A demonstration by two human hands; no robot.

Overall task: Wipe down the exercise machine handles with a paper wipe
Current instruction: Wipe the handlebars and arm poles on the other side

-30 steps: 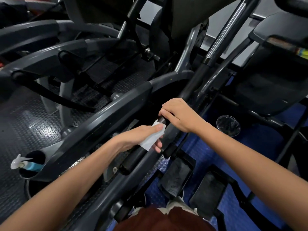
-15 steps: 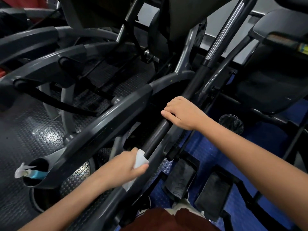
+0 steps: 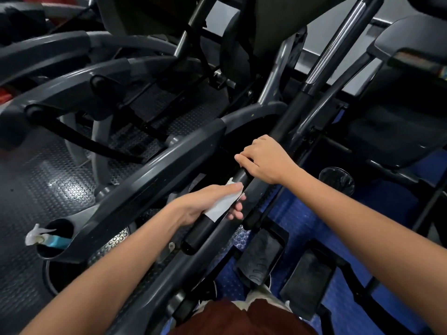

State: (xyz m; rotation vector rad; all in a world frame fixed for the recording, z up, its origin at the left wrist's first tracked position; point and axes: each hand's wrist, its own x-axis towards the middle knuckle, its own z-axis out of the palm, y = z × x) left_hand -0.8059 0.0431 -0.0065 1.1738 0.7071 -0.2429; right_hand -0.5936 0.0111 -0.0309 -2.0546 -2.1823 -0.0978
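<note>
Your left hand (image 3: 205,204) has its fingers (image 3: 235,210) curled round the black handle (image 3: 205,226) at the centre of the frame, with the paper wipe (image 3: 223,203) pressed between palm and grip and the thumb laid along the top. Your right hand (image 3: 264,159) sits just above it on the same bar, fingers wrapped over it and holding it steady.

The wipe is thin, soft and likely damp, so it will probably bunch or tear if you drag it by one corner; keep it flat under the palm and fingers. The handle is stiff, round and smooth-looking, and it may swing on its pivot, so the right hand's hold is worth having. Its lower end, below your left hand, looks not yet covered by the wipe.

The broad grey arm (image 3: 145,180) of the machine runs close along the handle's left side, leaving your knuckles little room there. At lower left a spray bottle (image 3: 43,239) stands in a cup holder (image 3: 54,255). Two foot pedals (image 3: 307,276) lie below at lower right, over blue flooring (image 3: 302,221).
</note>
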